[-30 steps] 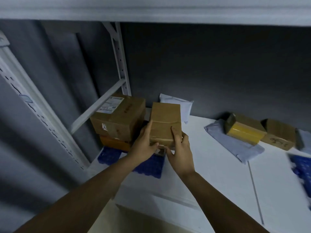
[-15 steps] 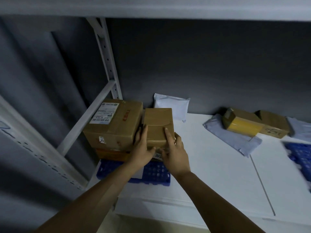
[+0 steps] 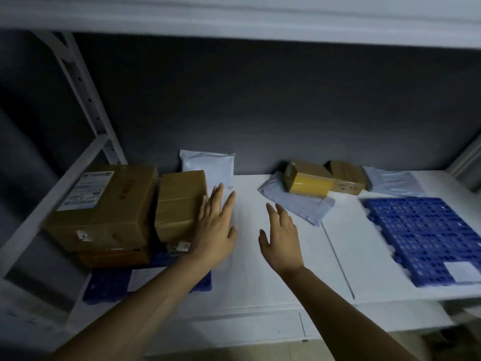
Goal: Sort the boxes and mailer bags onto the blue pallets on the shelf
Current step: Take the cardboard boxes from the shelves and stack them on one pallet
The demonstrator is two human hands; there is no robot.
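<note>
Left hand (image 3: 216, 225) and right hand (image 3: 279, 230) are spread, empty; I'd lift the yellow box (image 3: 309, 182) at 1 o'clock off its mailer (image 3: 302, 207) before loading the pallet (image 3: 426, 230) at 3 o'clock.

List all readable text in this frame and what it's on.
Nothing reads cleanly.
Shipping label on large box: print blurred.
Red marking on the same box: blurred.
Black scrawl on far box: illegible.
White tag on right blue pallet: no text visible.
</note>
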